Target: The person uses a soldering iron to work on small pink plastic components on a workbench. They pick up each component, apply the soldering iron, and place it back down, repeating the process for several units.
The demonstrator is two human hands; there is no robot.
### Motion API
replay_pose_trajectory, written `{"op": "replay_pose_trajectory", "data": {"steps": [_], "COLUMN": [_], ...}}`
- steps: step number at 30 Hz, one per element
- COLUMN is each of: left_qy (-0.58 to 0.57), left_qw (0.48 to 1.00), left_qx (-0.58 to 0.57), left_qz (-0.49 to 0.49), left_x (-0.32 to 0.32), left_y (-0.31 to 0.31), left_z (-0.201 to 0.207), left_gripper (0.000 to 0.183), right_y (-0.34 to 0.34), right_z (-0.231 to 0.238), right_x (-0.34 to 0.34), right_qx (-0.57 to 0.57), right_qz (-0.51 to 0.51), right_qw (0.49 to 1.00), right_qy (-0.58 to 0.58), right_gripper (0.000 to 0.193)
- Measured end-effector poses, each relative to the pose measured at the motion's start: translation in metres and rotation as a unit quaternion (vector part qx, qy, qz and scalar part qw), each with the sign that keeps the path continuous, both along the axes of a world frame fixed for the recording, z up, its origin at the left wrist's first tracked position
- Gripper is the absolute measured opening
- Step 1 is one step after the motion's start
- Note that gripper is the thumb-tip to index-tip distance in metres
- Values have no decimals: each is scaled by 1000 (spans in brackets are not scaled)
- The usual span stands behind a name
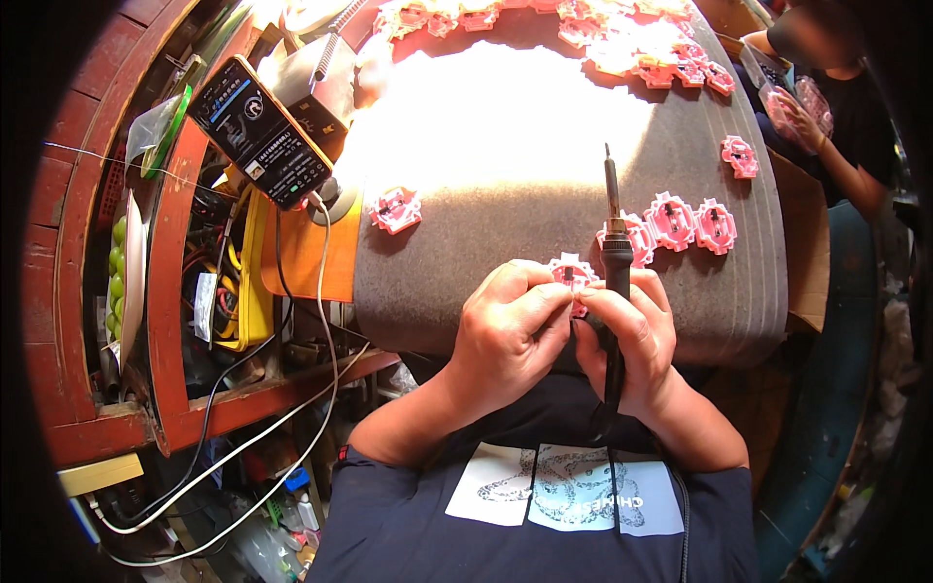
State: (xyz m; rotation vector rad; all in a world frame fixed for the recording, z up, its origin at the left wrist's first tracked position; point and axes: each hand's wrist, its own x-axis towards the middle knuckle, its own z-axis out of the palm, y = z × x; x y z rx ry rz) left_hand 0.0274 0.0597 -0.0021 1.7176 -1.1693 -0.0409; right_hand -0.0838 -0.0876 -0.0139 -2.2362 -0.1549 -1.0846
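My left hand [510, 325] is closed, its thumb and fingers pinching at a small pink plastic housing [572, 269] near the table's front edge. My right hand [637, 335] grips a black-handled soldering iron [616, 267], whose metal tip points up and away from me. The thumb and forefinger of that hand also reach the near side of the pink housing, meeting the left fingertips. Whatever small piece lies between the fingertips is hidden. Just beyond the right hand, several similar pink housings [671, 222] stand in a row on the grey table mat [486, 253].
One pink housing [396, 210] lies at the left and another [740, 156] at the right; several more line the far edge. Bright light washes out the table's middle. A phone [262, 133] on a stand trails a white cable [330, 291]. Another person [826, 107] sits at the far right.
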Motion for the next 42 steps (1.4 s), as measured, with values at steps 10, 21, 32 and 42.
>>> {"op": "replay_pose_trajectory", "data": {"steps": [10,21,32,42], "left_qy": [-51,-72,-83,-92], "left_qw": [997,995,994,992], "left_qx": [46,53,46,60], "left_qz": [-35,-51,-47,-54], "left_x": [5,5,4,3], "left_y": [3,4,2,1], "left_z": [9,9,8,11], "left_gripper": [23,28,29,28], "right_y": [-1,-3,-4,-23], "right_z": [1,-3,-2,20], "right_x": [0,-3,-3,-55], "right_qx": [4,3,8,65], "right_qz": [-9,-13,-10,13], "right_qw": [1000,1000,1000,998], "right_qy": [14,20,15,-14], "right_gripper": [54,55,51,68]}}
